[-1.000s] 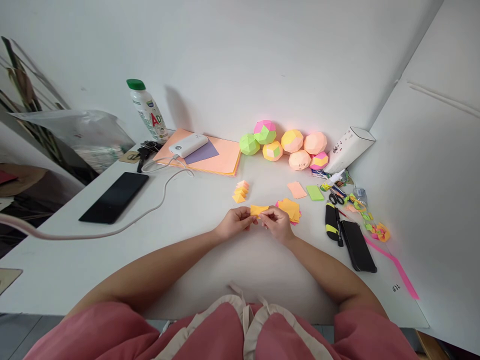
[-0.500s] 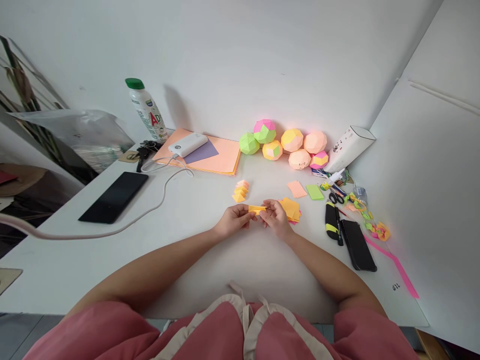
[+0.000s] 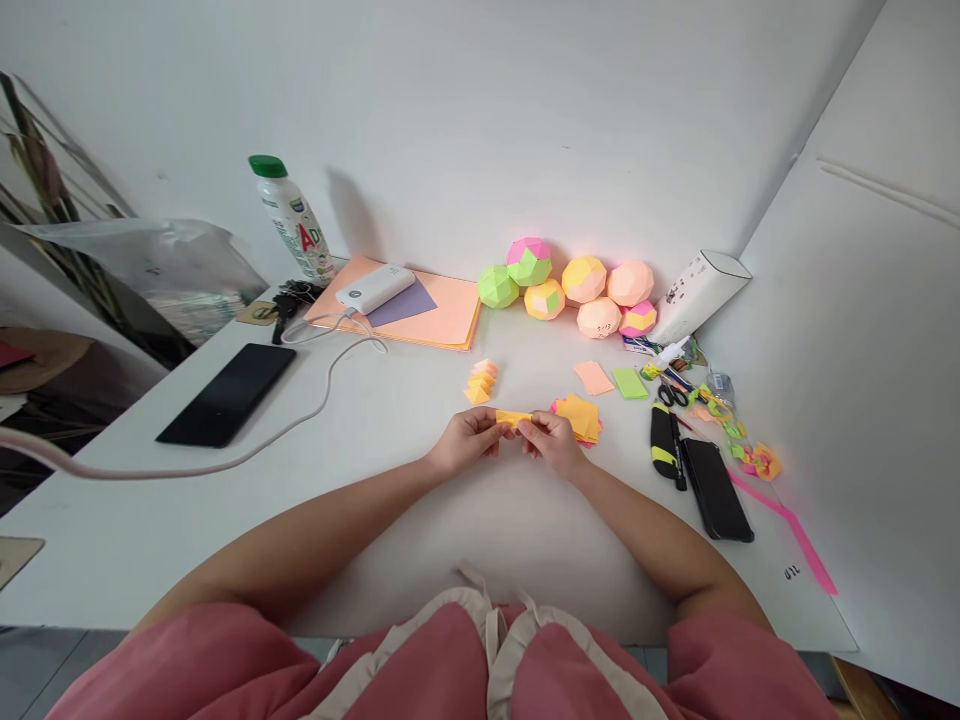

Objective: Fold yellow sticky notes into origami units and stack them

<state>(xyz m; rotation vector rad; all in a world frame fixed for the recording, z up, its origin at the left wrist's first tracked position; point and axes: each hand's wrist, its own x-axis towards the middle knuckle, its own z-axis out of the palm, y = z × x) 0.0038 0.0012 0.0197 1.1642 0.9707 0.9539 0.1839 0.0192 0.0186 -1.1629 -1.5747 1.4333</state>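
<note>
My left hand (image 3: 469, 440) pinches the left end of a small folded orange paper (image 3: 513, 418). On its right end, my right hand (image 3: 553, 442) closes with thumb and fingers. The paper is stretched level between both hands, just above the desk. Right behind my right hand lies a stack of orange paper squares (image 3: 577, 416) with pink edges showing underneath. Beyond my left hand stands a short row of folded orange and peach paper pieces (image 3: 481, 381). Peach paper squares (image 3: 594, 378) and green paper squares (image 3: 629, 384) rest farther back.
Several colourful paper balls (image 3: 584, 279) line the wall. Scissors (image 3: 672, 395), a box cutter (image 3: 663, 440) and a black phone (image 3: 718, 490) lie right. Leftward are a dark tablet-like phone (image 3: 227, 395), a white cable (image 3: 330, 375), a power bank (image 3: 376, 289) and a bottle (image 3: 295, 222).
My right hand's fingers have shifted slightly down and closer around the paper's right end, showing more of the orange stack. The left hand stays nearly still.
</note>
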